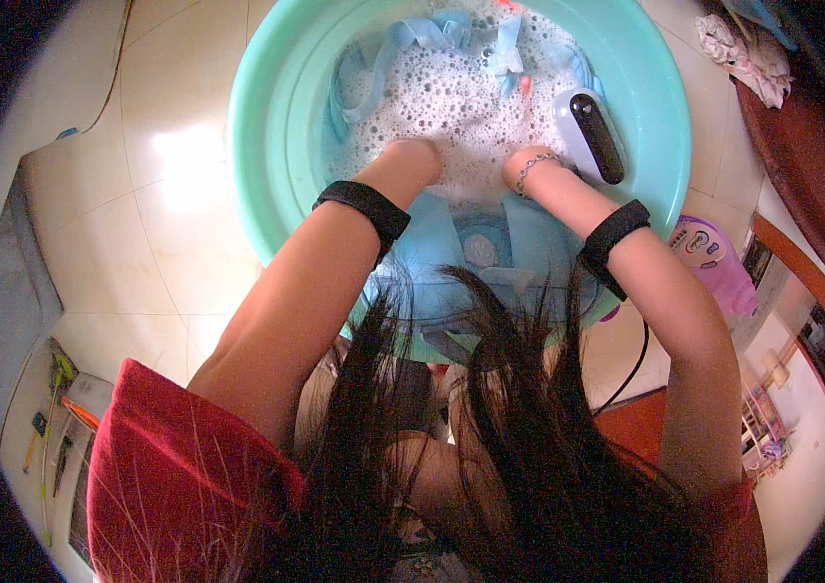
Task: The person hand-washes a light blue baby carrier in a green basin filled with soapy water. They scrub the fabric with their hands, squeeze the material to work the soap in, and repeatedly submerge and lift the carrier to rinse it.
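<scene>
Both my arms reach down into a round mint-green basin [269, 146] full of soapy water. My left hand [418, 154] is sunk in the white foam [461, 107] past the wrist, so its fingers are hidden. Beside it, my right hand [523, 163] also disappears under the suds, with a chain bracelet at the wrist. A light-blue fabric article with straps, looking like a bag [529, 248], lies soaked in the water around and below my hands. One light-blue strap [383, 73] curls up at the far left side. Whether either hand grips the cloth cannot be seen.
A white oblong object with a black oval panel [597, 138] rests inside the basin's right wall. On the tiled floor [155, 209] to the right stands a purple bottle [718, 267]. Reddish-brown furniture [806, 165] lines the right side. Long dark hair hangs across the lower middle.
</scene>
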Action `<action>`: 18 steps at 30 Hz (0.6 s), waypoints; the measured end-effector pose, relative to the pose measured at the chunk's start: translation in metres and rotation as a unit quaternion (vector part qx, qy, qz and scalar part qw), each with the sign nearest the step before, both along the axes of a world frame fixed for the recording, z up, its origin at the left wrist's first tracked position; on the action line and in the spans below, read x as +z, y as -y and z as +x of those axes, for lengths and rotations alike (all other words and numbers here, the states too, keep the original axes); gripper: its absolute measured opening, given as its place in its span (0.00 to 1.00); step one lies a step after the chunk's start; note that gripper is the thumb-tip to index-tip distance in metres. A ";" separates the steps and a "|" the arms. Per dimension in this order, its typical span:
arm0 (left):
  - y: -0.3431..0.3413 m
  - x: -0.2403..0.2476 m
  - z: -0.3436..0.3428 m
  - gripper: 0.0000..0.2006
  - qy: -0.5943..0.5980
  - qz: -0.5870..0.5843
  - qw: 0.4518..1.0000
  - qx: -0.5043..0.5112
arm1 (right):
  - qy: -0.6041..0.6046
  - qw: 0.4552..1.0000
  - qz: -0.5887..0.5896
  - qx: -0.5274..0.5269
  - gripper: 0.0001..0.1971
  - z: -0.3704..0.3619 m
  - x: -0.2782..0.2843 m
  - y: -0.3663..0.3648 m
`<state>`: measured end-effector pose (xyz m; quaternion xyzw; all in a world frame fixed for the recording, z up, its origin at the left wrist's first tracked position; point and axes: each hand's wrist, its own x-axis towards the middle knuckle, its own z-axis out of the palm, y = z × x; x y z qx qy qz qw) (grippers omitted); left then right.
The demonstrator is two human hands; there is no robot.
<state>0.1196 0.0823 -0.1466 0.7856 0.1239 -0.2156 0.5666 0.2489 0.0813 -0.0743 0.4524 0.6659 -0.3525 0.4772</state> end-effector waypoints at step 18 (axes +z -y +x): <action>0.009 -0.050 -0.010 0.19 0.124 0.124 0.982 -0.064 | 0.013 1.000 0.002 -0.022 0.15 -0.001 -0.004 0.000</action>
